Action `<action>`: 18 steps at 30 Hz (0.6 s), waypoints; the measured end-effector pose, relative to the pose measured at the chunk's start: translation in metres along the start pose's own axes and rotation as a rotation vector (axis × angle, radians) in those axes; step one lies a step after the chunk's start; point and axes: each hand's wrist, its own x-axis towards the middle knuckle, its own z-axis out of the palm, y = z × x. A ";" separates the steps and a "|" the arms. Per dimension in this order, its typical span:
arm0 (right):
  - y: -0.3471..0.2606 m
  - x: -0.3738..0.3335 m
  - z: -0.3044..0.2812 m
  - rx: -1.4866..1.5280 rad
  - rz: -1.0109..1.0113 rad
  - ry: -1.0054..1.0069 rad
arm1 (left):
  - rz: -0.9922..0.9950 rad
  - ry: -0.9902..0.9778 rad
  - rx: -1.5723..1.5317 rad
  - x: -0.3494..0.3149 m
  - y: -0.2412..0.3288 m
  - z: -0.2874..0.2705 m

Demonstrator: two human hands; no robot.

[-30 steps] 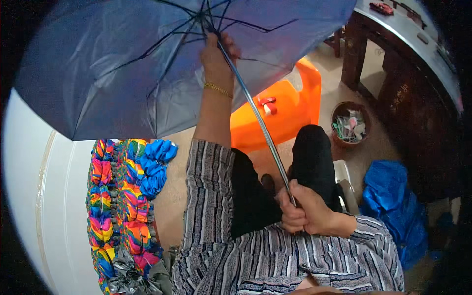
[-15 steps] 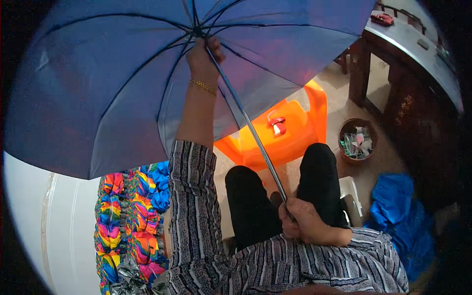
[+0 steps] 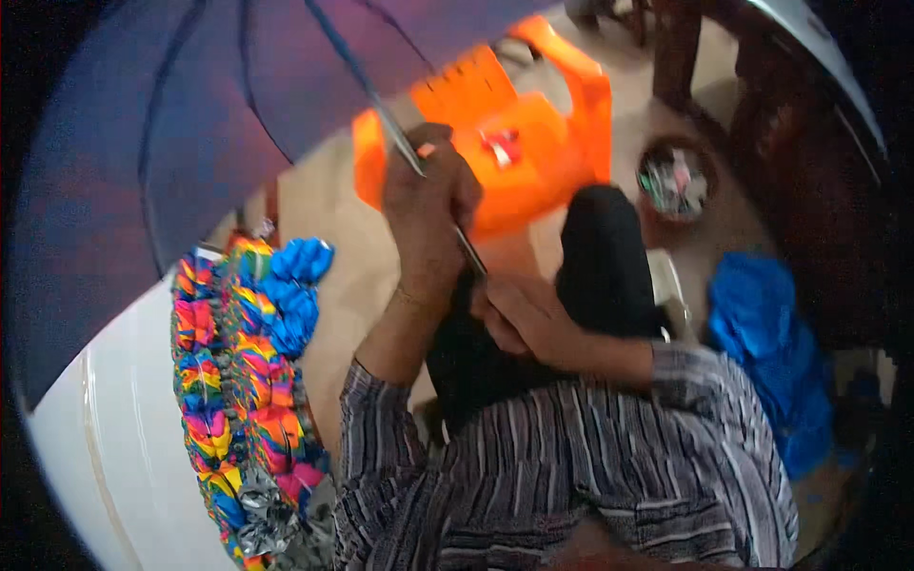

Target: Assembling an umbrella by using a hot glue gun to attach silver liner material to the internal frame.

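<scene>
Black trousers (image 3: 605,247) and a thin bracelet (image 3: 416,299) accompany a shirt (image 3: 571,447) striped grey, black and white.

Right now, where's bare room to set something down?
Free: floor between the blue bundles and left forearm; seat of the orange chair, just right of the red-and-white item, though blurred. Crowded: far left, multicoloured bundles in rows; centre, left hand and right hand on the umbrella shaft; right, scrap-filled basket and blue heap.
</scene>
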 end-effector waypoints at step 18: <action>0.130 0.291 -0.288 -1.379 0.059 0.674 | -0.033 0.055 -0.149 0.028 -0.053 -0.071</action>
